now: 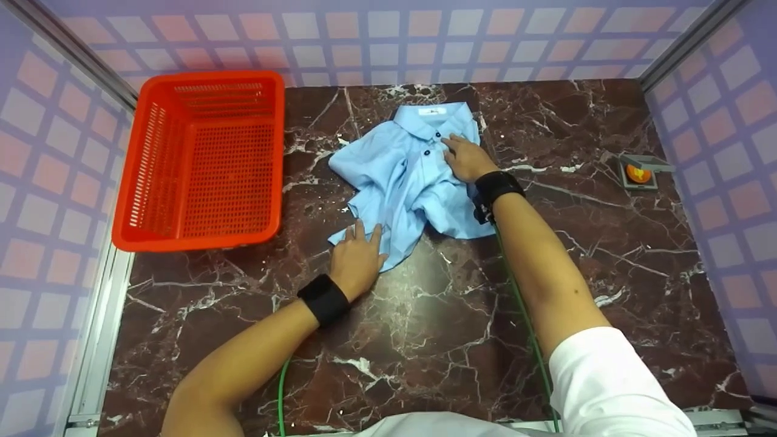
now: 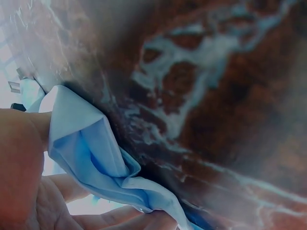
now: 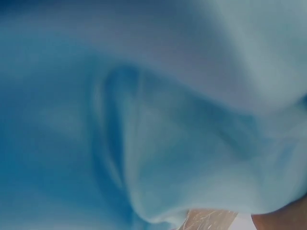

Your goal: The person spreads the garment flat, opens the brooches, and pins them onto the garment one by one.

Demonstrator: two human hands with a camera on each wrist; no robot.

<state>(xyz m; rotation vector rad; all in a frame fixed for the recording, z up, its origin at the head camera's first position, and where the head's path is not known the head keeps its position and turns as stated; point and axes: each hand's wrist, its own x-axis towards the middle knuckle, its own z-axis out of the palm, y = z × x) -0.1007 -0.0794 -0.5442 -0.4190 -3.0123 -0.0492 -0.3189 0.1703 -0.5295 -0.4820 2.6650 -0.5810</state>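
A light blue button-up shirt (image 1: 388,158) lies rumpled on the dark marbled table, its collar and white label toward the back wall. Two dark buttons show below the collar. My left hand (image 1: 357,258) rests on the shirt's lower left edge with fingers extended. In the left wrist view, a fold of the shirt (image 2: 91,143) lies between the thumb side and the fingers (image 2: 124,218). On the right, my right hand (image 1: 467,159) lies over the front beside the buttons, fingers pointing left. Blue cloth (image 3: 192,153) fills most of the right wrist view and hides that hand's fingertips.
A red plastic basket (image 1: 276,176) with slotted walls stands at the left of the table (image 1: 607,243). Toward the right edge sits a small grey case (image 1: 641,182) with its lid raised and an orange round thing inside. Green cables run along both arms.
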